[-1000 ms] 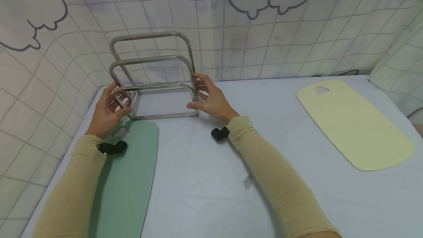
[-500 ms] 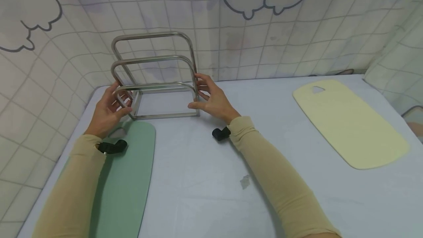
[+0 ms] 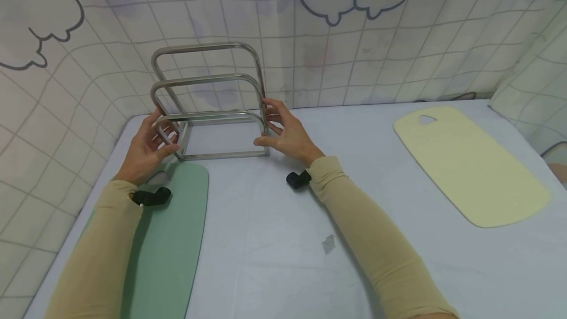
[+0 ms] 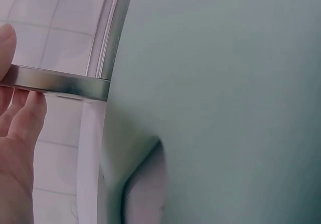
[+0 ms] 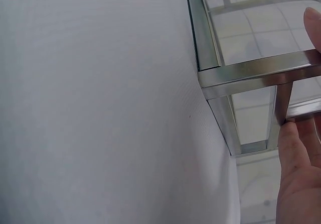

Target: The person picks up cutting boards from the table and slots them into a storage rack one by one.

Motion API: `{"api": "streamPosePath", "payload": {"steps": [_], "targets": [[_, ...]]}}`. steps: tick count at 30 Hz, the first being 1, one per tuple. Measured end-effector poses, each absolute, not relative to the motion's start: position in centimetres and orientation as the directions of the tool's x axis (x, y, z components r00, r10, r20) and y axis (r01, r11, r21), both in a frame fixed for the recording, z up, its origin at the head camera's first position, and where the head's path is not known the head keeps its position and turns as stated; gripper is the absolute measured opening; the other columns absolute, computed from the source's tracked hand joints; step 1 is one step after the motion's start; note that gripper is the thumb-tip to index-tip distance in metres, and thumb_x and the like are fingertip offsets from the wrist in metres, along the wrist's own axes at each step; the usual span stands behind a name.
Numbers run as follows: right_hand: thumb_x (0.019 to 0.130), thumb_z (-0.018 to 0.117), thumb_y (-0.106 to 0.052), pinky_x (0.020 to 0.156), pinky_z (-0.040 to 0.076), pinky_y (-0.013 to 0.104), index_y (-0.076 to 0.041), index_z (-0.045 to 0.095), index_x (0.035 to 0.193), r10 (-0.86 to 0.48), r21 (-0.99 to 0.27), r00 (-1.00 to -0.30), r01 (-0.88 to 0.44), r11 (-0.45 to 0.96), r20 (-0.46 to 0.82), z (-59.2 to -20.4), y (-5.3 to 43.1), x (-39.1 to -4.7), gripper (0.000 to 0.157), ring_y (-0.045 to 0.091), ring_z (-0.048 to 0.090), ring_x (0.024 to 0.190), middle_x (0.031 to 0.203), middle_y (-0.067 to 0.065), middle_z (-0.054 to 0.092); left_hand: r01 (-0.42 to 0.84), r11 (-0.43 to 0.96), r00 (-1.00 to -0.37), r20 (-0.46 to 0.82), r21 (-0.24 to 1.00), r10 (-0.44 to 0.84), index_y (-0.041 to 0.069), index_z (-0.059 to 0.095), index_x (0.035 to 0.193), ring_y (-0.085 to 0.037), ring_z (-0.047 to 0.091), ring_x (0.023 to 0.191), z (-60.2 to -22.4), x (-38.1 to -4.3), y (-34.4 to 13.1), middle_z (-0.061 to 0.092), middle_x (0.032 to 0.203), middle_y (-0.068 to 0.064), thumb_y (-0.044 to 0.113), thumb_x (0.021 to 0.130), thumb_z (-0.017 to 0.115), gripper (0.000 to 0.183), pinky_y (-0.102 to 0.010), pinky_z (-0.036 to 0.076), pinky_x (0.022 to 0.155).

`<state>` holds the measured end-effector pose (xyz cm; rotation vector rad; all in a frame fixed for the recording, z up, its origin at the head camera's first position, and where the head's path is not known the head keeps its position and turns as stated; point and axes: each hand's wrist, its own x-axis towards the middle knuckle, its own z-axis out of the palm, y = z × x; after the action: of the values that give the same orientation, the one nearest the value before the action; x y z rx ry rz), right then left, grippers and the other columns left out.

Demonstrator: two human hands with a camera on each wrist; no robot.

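A shiny metal rack (image 3: 212, 79) with three upright loops stands at the back left of the table. My left hand (image 3: 146, 151) grips its left side, thumb at the front loop and fingers behind. On the opposite side my right hand (image 3: 290, 134) holds the uprights, thumb in front and fingers reaching along the side. The left wrist view has the left fingers (image 4: 27, 118) around a metal bar (image 4: 60, 82). In the right wrist view, the right hand (image 5: 298, 184) touches the rack's side frame (image 5: 261, 73). A green cutting board (image 3: 173, 240) lies under the left forearm, just before the rack.
A pale yellow cutting board (image 3: 471, 166) with a handle hole lies flat on the right of the white table (image 3: 266, 260). Behind and to the left hangs a grid-patterned curtain (image 3: 345, 63). A small grey patch (image 3: 329, 244) marks the tabletop near the right forearm.
The head view has shifted slightly. Both hands keep their places on the rack, and neither board visibly moves on the table.
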<state>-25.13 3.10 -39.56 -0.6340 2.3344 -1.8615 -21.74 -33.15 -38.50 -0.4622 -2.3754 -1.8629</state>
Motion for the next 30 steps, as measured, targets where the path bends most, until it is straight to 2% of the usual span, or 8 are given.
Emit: {"api": "streamPosePath", "payload": {"steps": [6,16,22,30], "targets": [[0.079,0.091,-0.017,0.12,0.044,0.031,-0.032,0.036,0.155,-0.372,-0.951,-0.91,-0.261,0.165,0.186,-39.68,3.28,-25.13,0.096,0.023,0.051,0.144,0.148,0.007,0.049,0.271,0.306,-0.958,0.225,0.912,0.179,0.027,0.027,0.163,-0.002,0.054,0.129,-38.31,-21.66,-33.0,0.05,0.147,-0.012,-0.019,0.09,0.063,0.094,-0.009,0.052,0.098],[0.078,0.091,-0.017,0.119,0.045,0.029,-0.034,0.035,0.156,-0.364,-0.945,-0.911,-0.273,0.179,0.194,-39.74,3.55,-25.1,0.097,0.024,0.051,0.144,0.148,0.006,0.049,0.284,0.278,-0.953,0.239,0.918,0.184,0.025,0.028,0.163,-0.003,0.054,0.129,-38.18,-21.84,-32.78,0.05,0.144,-0.012,-0.021,0.089,0.063,0.094,-0.009,0.051,0.1],[0.079,0.091,-0.016,0.119,0.045,0.031,-0.033,0.035,0.155,-0.363,-0.942,-0.911,-0.279,0.187,0.198,-39.56,3.75,-25.11,0.096,0.024,0.052,0.143,0.147,0.006,0.05,0.276,0.315,-0.956,0.225,0.908,0.187,0.022,0.024,0.164,-0.005,0.053,0.13,-38.12,-22.06,-32.57,0.046,0.146,-0.019,-0.02,0.09,0.063,0.094,-0.008,0.051,0.099],[0.079,0.09,-0.015,0.12,0.045,0.032,-0.032,0.034,0.156,-0.367,-0.94,-0.91,-0.28,0.194,0.195,-39.6,3.93,-25.12,0.096,0.023,0.052,0.143,0.147,0.006,0.05,0.257,0.352,-0.961,0.201,0.9,0.188,0.027,0.024,0.164,-0.005,0.052,0.133,-37.96,-21.92,-32.45,0.041,0.152,-0.029,-0.017,0.09,0.065,0.096,-0.007,0.051,0.099]]}}
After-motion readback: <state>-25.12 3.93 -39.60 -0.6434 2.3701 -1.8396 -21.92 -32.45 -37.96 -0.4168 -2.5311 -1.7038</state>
